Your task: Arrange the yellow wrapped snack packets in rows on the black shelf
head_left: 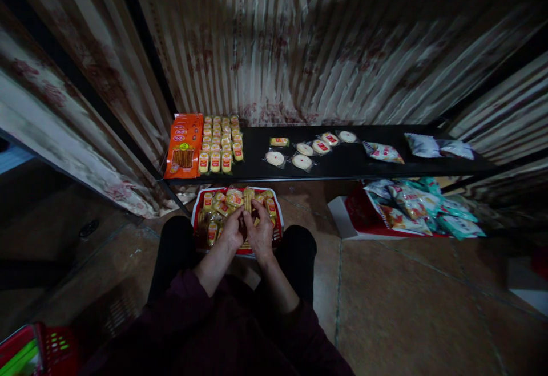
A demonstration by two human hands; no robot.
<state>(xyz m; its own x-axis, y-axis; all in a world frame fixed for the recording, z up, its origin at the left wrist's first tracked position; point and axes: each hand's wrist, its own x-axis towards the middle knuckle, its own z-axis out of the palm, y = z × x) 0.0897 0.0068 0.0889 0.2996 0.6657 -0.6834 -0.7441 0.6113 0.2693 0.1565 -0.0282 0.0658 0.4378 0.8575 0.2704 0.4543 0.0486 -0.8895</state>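
My left hand (233,230) and my right hand (260,231) meet over a red-and-white box (280,216) between my knees. The box holds many small yellow wrapped snacks (213,232) with red-and-white labels. The fingers of my left hand are closed at a wrapped snack (234,198), label facing up. Those of my right hand close on another wrapped snack (248,196), seen edge-on. My fingers partly cover both. Similar wrapped snacks (215,161) stand in rows on the black shelf (257,170) beyond the box.
Orange snack bags (184,148) lie at the shelf's left end. Round white wrapped snacks (302,161) and pale bags (383,152) lie farther right. Below, a carton (346,219) holds several bags. A black post (145,33) rises at left; a red basket (60,344) is lower left.
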